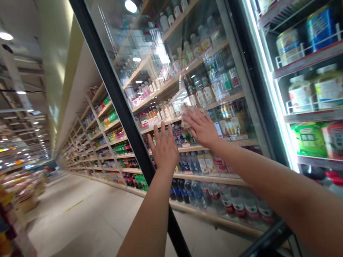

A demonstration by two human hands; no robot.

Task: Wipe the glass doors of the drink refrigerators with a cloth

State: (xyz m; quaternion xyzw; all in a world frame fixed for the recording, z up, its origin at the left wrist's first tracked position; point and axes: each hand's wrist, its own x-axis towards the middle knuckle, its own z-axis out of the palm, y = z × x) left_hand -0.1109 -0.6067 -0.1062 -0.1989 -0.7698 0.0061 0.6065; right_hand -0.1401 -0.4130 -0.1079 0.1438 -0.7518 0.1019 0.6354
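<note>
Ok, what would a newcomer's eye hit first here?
Probably the left hand and blurred right hand, raised mid-picture at the open glass door. Next, the bright light strip edging the cooler at right. Then the long shelves receding left of the door.

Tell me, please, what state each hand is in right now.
Left hand: open, spread before the glass door, no held thing visible.
Right hand: open, blurred; whether its palm covers anything cannot be told.

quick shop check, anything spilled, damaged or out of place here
Nothing stands out. The glass door is open, the left hand and right hand raised at it, and the white-capped bottles stand upright; no spill shows.
</note>
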